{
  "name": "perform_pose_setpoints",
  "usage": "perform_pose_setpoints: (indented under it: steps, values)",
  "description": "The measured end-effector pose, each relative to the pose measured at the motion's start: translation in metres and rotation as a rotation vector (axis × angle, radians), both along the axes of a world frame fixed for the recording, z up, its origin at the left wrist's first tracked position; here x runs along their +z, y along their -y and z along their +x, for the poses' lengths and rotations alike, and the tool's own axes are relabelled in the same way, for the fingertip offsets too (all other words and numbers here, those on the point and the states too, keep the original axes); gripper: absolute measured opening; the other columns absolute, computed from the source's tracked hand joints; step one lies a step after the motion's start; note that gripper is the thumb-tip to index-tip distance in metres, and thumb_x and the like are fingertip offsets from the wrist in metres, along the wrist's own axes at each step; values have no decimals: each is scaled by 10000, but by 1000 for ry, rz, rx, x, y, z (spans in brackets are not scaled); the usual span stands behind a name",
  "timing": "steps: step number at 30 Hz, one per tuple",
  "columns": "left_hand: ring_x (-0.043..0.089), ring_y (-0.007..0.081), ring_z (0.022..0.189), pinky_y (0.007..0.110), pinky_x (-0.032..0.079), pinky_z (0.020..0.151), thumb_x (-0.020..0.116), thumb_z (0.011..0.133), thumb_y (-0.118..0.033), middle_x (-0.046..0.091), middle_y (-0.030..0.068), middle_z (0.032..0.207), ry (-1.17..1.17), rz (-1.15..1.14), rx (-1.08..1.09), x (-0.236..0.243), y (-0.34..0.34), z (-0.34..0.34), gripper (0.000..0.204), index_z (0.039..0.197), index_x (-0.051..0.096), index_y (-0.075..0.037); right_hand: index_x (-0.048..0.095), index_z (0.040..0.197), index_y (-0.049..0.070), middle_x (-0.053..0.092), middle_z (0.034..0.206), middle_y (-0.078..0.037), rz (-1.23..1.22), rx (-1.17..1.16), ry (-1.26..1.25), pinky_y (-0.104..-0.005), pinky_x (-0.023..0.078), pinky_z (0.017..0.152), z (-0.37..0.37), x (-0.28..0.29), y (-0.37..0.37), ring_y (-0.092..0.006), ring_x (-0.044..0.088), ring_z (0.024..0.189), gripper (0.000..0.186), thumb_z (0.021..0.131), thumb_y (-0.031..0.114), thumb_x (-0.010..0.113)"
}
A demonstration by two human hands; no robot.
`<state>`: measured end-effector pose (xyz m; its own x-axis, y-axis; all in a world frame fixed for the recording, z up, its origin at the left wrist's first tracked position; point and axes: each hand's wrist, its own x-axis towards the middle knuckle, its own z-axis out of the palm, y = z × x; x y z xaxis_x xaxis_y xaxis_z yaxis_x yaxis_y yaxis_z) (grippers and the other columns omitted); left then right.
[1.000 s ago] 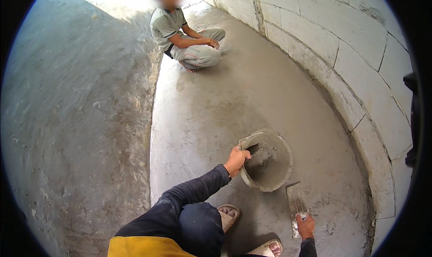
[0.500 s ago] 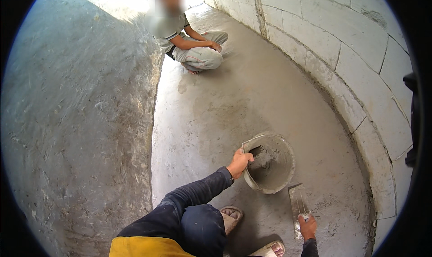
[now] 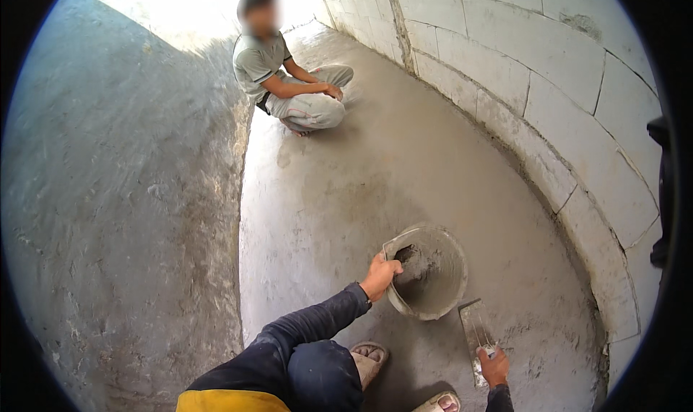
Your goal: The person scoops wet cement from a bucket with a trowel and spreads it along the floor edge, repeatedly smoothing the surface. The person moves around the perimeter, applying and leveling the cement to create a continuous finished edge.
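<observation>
My left hand [image 3: 380, 275] is closed on the left rim of a round bucket [image 3: 453, 296], fingers outside and thumb over the edge. Wet grey mortar [image 3: 419, 266] lies inside the bucket, with a dark hollow at its left. To the right of the bucket, my right hand [image 3: 494, 367] is wrapped round the handle of a flat rectangular trowel [image 3: 473, 325]. The trowel's blade is smeared with mortar and appears close to the floor; whether it touches cannot be seen.
A person [image 3: 289, 87] squats farther off on the grey floor strip [image 3: 426, 174]. A pale block wall [image 3: 534, 101] curves along the right. Darker rough floor [image 3: 123, 217] lies left of a straight edge. My sandalled feet [image 3: 369, 358] stand below the bucket.
The whole view has shifted slightly, so the person, wall and bucket appear a little lower and farther left. Both hands keep their holds on the bucket and trowel.
</observation>
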<state>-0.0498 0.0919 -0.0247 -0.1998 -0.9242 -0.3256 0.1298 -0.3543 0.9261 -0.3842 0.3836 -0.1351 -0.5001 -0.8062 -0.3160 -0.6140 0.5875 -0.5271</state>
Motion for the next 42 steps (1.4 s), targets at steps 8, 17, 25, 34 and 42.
perform_pose_setpoints:
  steps: [8,17,25,34,42]
  values:
    - [581,165,957,311,477,871,561,760,19,671,28,1061,125,21,84,-6,2,-1,481,1235,628,-13,676,1191,-105,698,1113,-342,19,28,24,-485,523,952,-10,-7,3,-482,669,1106,645,859,446,733]
    - [643,213,963,351,491,899,620,753,3,689,51,1027,16,-51,39,-33,32,32,302,1050,674,-7,657,1101,72,718,770,-184,82,385,-211,-496,574,653,3,0,27,-376,721,733,537,929,580,620]
    - [636,202,895,343,504,850,603,774,-9,674,56,964,140,84,99,-6,32,32,244,1010,658,20,614,1350,11,745,924,-221,116,23,-430,-459,589,731,-129,-27,55,-356,742,871,743,963,641,535]
    - [634,202,956,347,501,918,592,784,-38,673,46,1071,110,146,151,-25,29,45,310,1086,646,8,616,1269,-151,651,1218,-372,-27,-790,-218,-463,478,1036,-210,-25,-2,-452,624,1215,818,908,583,593]
    - [626,203,969,352,495,918,612,779,-65,663,40,1077,127,101,77,-7,43,23,332,1107,641,-19,684,1155,-74,744,950,-239,-6,-216,-121,-477,556,794,-133,-7,100,-348,722,878,662,953,550,597]
